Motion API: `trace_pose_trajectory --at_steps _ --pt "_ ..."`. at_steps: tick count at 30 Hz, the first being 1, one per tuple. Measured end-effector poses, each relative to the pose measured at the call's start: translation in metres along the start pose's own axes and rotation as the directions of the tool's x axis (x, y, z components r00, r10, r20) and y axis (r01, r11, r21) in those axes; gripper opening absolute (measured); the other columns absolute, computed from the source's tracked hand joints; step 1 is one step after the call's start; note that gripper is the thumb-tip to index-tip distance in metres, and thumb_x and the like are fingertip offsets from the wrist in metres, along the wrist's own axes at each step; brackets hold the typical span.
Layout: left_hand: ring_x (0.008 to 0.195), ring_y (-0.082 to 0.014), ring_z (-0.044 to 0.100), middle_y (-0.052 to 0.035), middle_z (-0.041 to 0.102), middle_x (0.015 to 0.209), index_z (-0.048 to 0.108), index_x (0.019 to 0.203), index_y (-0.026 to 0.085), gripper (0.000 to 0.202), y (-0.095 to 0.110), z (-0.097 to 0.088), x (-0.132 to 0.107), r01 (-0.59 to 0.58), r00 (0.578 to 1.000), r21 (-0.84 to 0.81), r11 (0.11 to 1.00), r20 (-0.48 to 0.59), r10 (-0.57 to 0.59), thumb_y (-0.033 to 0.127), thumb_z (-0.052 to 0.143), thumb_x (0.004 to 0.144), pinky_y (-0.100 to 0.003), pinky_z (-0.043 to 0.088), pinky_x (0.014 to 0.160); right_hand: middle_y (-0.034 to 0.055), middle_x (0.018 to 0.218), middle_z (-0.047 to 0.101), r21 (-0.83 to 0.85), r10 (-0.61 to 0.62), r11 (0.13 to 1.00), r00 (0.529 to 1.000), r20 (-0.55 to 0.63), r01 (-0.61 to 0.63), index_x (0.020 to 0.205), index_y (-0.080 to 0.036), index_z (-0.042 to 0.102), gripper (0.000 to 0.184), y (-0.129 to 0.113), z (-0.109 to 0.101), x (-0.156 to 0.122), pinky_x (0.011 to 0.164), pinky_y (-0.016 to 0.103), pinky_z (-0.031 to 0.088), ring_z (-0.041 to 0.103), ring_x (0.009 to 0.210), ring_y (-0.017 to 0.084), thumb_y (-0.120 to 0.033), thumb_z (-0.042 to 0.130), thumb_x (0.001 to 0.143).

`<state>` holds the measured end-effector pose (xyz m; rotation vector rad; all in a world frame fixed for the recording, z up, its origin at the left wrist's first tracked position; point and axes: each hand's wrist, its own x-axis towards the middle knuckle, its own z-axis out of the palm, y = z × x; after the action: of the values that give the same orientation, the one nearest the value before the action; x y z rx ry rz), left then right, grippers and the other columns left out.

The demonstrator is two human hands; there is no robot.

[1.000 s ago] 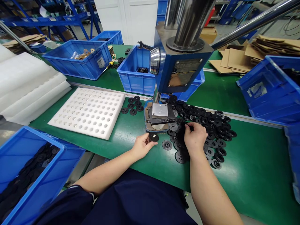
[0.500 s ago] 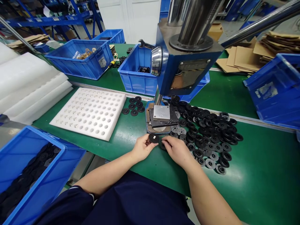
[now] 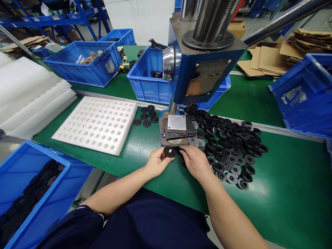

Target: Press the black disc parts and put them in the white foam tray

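Observation:
My left hand (image 3: pixel 157 162) is closed on a round black disc (image 3: pixel 169 152), thumb on its near edge and the other fingers behind. A small white piece sits near the disc's middle. My right hand (image 3: pixel 195 162) is just to the right, fingers bent and pinched together in front of the press base. Something dark (image 3: pixel 183 161) shows beside its thumb, but what the fingertips grip is mostly hidden. Directly ahead stands the hand press (image 3: pixel 204 74), with a silver metal block (image 3: pixel 176 122) on a dark plate (image 3: pixel 181 135) at its base.
Many black discs (image 3: pixel 233 152) are heaped right of the press. Several more discs (image 3: pixel 146 116) lie to its left, beside a white foam tray (image 3: pixel 121 135) with small clear pieces in some holes. Blue bins (image 3: pixel 77 69) stand behind; another bin (image 3: pixel 66 169) with black parts is at left.
My right fingertips have shifted slightly up, toward the press base, and the dark thing by them shows differently. My left hand holds the same disc almost still. The view has shifted slightly.

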<state>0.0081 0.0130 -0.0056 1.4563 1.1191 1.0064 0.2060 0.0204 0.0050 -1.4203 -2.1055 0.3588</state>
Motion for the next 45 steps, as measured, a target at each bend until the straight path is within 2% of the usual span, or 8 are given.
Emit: trace_pose_trajectory --at_steps 5,9,18,23,28,33,42,45 --pt "0.06 -0.0101 0.043 0.0014 0.051 0.067 0.06 0.084 0.014 0.031 -0.001 0.0 0.0 -0.026 1.0 -0.014 1.0 -0.016 0.025 0.044 0.068 0.084 -0.022 0.037 0.057 0.0091 0.103 0.069 0.015 -0.13 0.992 0.987 0.095 0.129 0.108 -0.019 0.066 0.024 -0.012 0.006 -0.001 0.088 0.04 0.054 0.062 0.097 0.023 -0.019 0.045 0.096" --pt "0.061 -0.0105 0.045 0.0008 0.052 0.069 0.059 0.083 0.014 0.032 -0.002 0.0 0.001 -0.018 1.0 -0.015 1.0 -0.008 0.018 0.045 0.067 0.085 -0.022 0.039 0.058 0.0092 0.096 0.066 0.011 -0.154 0.988 0.977 0.145 0.154 0.097 -0.018 0.065 0.016 -0.018 0.004 0.0 0.084 0.04 0.053 0.059 0.093 0.023 -0.016 0.049 0.093" --pt "0.064 -0.0113 0.049 -0.0002 0.056 0.072 0.059 0.088 0.014 0.031 -0.001 0.0 0.0 -0.03 0.999 -0.038 0.999 0.01 0.03 0.045 0.065 0.086 -0.023 0.04 0.061 0.0069 0.099 0.063 0.063 -0.119 0.992 0.97 0.211 0.108 0.092 -0.019 0.065 0.006 -0.021 -0.001 0.0 0.083 0.036 0.053 0.058 0.094 0.021 -0.016 0.064 0.087" --pt "0.063 -0.0117 0.049 -0.0006 0.056 0.071 0.06 0.085 0.015 0.033 0.0 0.0 0.0 -0.035 0.999 0.026 0.999 0.002 0.035 0.048 0.065 0.086 -0.023 0.04 0.06 0.0069 0.097 0.063 0.055 -0.128 0.991 0.969 0.211 0.119 0.085 -0.02 0.066 0.007 -0.022 -0.001 0.0 0.081 0.036 0.053 0.058 0.093 0.021 -0.014 0.061 0.087" --pt "0.063 -0.0119 0.049 -0.0007 0.056 0.071 0.059 0.084 0.015 0.034 -0.003 -0.001 0.0 -0.024 1.0 0.025 0.999 -0.003 0.024 0.049 0.066 0.085 -0.023 0.041 0.06 0.0077 0.099 0.062 0.007 -0.066 0.998 0.984 0.164 0.065 0.097 -0.021 0.065 0.014 -0.022 -0.004 0.0 0.082 0.038 0.053 0.058 0.094 0.023 -0.018 0.066 0.084" --pt "0.061 -0.0112 0.047 -0.0002 0.056 0.07 0.06 0.083 0.015 0.031 -0.003 -0.001 0.0 -0.031 1.0 0.048 0.998 -0.003 0.032 0.044 0.067 0.085 -0.023 0.04 0.059 0.0079 0.096 0.06 -0.082 0.032 0.997 0.977 0.211 -0.015 0.098 -0.019 0.066 0.02 -0.019 -0.001 -0.001 0.082 0.04 0.053 0.058 0.093 0.025 -0.023 0.073 0.08" --pt "0.062 -0.0115 0.046 -0.0001 0.054 0.069 0.061 0.081 0.014 0.033 -0.001 0.0 0.0 -0.056 0.998 0.096 0.994 -0.01 0.057 0.047 0.065 0.086 -0.023 0.037 0.058 0.0086 0.094 0.06 -0.059 0.017 0.998 0.98 0.198 -0.006 0.101 -0.019 0.065 0.017 -0.018 0.003 -0.002 0.082 0.039 0.051 0.057 0.093 0.025 -0.027 0.065 0.086" --pt "0.062 -0.0119 0.047 -0.0007 0.056 0.07 0.062 0.083 0.014 0.032 -0.001 -0.001 0.0 -0.066 0.998 0.099 0.993 -0.003 0.066 0.046 0.064 0.086 -0.023 0.038 0.059 0.0089 0.096 0.061 -0.077 0.007 0.997 0.982 0.188 0.007 0.105 -0.02 0.065 0.022 -0.018 0.003 -0.002 0.081 0.04 0.05 0.057 0.094 0.026 -0.03 0.068 0.085"
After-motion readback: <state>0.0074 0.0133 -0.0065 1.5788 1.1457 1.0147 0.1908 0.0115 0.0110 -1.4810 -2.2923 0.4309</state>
